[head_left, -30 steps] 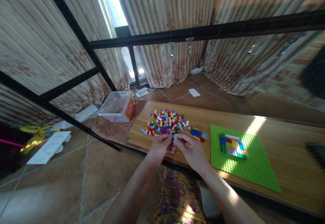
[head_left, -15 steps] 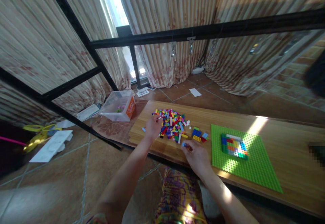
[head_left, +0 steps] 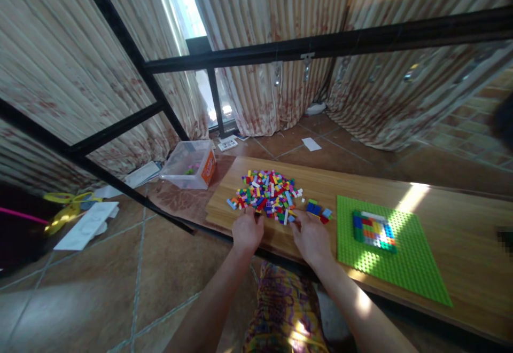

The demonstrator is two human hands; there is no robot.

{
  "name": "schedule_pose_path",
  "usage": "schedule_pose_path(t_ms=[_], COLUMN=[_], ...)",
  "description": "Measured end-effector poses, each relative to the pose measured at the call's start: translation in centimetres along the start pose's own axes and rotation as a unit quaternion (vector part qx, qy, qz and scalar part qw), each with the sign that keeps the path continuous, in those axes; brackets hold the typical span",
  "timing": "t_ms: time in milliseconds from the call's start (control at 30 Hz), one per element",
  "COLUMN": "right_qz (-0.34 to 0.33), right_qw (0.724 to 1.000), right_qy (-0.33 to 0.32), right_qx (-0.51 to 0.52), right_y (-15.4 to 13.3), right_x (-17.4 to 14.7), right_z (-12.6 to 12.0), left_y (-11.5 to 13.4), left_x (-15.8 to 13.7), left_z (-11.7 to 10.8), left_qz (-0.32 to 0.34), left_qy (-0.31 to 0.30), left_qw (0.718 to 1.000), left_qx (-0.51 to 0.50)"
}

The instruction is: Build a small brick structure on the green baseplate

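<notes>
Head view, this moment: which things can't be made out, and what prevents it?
- Fingertips of the left hand and right hand: curled under at the brick pile, so any grip is hidden.
- Single bricks in the pile: too small to tell apart.
- Contents of the clear plastic box: too small, hazy walls.
- Spot at the right edge: pixelated.
- Pattern on the green baseplate: small, sun glare.

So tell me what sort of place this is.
Probably a room in a home, used for play: a tiled floor, long striped curtains over a window, and a low wooden table carrying a pile of toy bricks.
</notes>
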State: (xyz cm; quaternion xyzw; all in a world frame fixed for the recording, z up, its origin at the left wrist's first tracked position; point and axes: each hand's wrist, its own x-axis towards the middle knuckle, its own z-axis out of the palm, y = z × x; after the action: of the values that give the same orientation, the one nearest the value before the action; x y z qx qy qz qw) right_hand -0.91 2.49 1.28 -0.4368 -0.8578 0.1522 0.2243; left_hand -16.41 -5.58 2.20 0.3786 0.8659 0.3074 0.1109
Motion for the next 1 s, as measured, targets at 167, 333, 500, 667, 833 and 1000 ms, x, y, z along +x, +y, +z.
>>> schedule_pose_path(t_ms=[167,333,500,667,833,1000], right_qz=[0.003,0.035,0.095,0.127,0.15,0.193], right_qw=[1.0,0.989,0.921,0.853,0.837,0.782], right_qy=[0.013,0.023,-0.024,-0.058,-0.048,-0.052], right_qx=[0.021,0.139,0.377,0.503,0.524,0.59], right_y=[0.1,-0.3,-2.4,-3.9,-4.3,-4.4], right_x=[-0.6,-1.3,-1.2,-0.8,-1.0,-1.5], right_z=[-0.3,-1.0,-1.1,-1.4,-2.5,-2.8], left_y=[0.3,-0.3,0.2,2.2,3.4,3.8], left_x=[0.8,-0.4,-2.9,-4.3,-4.4,-4.4], left_z=[0.2,-0.9,-2.0,-2.2,-2.3,-2.7], left_qz=[0.002,0.023,0.091,0.076,-0.052,-0.097], left_qy=[0.005,0.0,-0.01,-0.071,-0.147,-0.204], left_qw=[0.999,1.0,0.993,0.964,0.888,0.838], left_qx=[0.038,0.019,-0.073,-0.246,-0.433,-0.496])
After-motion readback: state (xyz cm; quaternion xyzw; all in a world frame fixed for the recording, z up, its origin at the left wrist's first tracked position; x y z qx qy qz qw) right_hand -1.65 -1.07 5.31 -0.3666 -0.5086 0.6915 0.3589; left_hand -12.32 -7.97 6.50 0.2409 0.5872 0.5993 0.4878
